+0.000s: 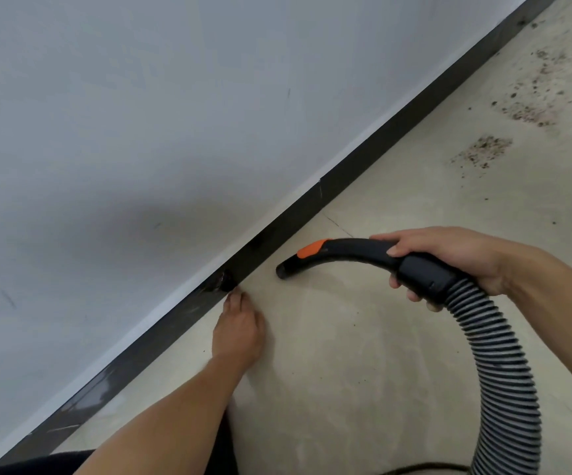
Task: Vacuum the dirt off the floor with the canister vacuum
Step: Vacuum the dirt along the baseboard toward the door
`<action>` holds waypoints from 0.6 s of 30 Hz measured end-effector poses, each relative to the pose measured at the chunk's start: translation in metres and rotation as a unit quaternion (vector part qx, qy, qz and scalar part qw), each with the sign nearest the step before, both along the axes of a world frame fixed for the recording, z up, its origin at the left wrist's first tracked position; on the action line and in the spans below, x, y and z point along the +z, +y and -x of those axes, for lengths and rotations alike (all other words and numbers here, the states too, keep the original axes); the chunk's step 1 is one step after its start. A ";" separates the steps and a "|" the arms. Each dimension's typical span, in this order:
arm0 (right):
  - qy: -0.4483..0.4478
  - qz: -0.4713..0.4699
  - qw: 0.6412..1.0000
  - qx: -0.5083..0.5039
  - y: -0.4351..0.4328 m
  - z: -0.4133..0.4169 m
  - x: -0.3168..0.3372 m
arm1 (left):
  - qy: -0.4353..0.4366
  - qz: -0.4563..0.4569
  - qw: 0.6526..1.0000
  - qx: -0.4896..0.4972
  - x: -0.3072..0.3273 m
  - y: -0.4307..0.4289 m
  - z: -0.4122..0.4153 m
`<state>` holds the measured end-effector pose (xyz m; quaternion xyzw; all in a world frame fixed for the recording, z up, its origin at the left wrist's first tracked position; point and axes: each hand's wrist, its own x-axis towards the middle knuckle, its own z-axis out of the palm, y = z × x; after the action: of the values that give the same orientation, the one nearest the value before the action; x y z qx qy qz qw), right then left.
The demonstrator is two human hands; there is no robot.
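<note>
My right hand [449, 258] grips the black curved vacuum handle [346, 252], which has an orange button near its open nozzle end [282, 270]. The nozzle points left and down, just above the beige floor [346, 337] near the baseboard. A grey ribbed hose [497, 365] runs from the handle down to the bottom edge. My left hand [240, 327] reaches with straight fingers toward a dark spot [224, 281] on the black baseboard, fingertips close to it. Brown dirt patches [483, 150] lie on the floor at the upper right. The canister is out of view.
A grey-white wall [140, 132] fills the left half, edged by a black baseboard [363, 159] running diagonally. More scattered dirt [531, 108] lies further along toward the top right. Dark clothing [55, 464] shows at the bottom left.
</note>
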<state>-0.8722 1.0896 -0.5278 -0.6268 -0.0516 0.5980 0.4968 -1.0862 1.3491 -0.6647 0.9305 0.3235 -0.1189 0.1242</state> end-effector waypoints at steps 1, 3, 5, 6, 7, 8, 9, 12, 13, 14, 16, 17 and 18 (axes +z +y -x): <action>-0.008 -0.003 1.000 -0.023 -0.004 -0.003 0.001 | 0.000 -0.003 1.000 0.000 -0.001 -0.002 0.000; -0.043 -0.006 0.996 -0.072 -0.010 -0.008 0.003 | 0.000 -0.009 1.000 0.003 -0.002 -0.006 -0.002; -0.076 -0.007 0.992 -0.099 -0.008 -0.008 0.005 | 0.006 -0.016 1.000 0.005 -0.004 -0.010 -0.005; -0.083 -0.007 0.992 -0.099 -0.005 -0.006 0.005 | 0.009 -0.020 1.000 0.003 -0.005 -0.012 -0.006; -0.084 -0.005 0.992 -0.093 -0.001 -0.002 0.004 | 0.014 -0.023 1.000 -0.002 -0.005 -0.014 -0.008; -0.079 -0.003 0.993 -0.082 0.000 0.001 0.003 | 0.017 -0.025 0.999 -0.012 -0.005 -0.017 -0.011; -0.070 0.000 0.995 -0.071 -0.001 0.003 0.001 | 0.018 -0.024 0.999 -0.026 -0.005 -0.020 -0.015; -0.034 0.015 0.998 -0.057 -0.027 0.001 0.004 | 0.020 -0.019 0.997 -0.077 -0.002 -0.034 -0.033; -0.024 0.025 0.998 -0.055 -0.043 -0.001 0.007 | 0.019 -0.022 0.995 -0.093 -0.001 -0.039 -0.039; -0.017 0.038 0.998 -0.050 -0.061 -0.003 0.009 | 0.014 -0.024 0.994 -0.107 -0.001 -0.045 -0.045; 0.001 0.065 0.997 -0.034 -0.093 -0.006 0.014 | 0.002 -0.023 0.991 -0.129 -0.003 -0.057 -0.054; 0.011 0.076 0.997 -0.029 -0.109 -0.006 0.017 | -0.002 -0.022 0.989 -0.145 -0.005 -0.066 -0.058; 0.021 0.083 0.996 -0.023 -0.119 -0.007 0.018 | -0.006 -0.023 0.987 -0.159 -0.007 -0.071 -0.059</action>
<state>-0.8656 0.9702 -0.5098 -0.6542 0.0228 0.6016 0.4578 -1.0271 1.2776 -0.6718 0.9735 0.1730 -0.1239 0.0839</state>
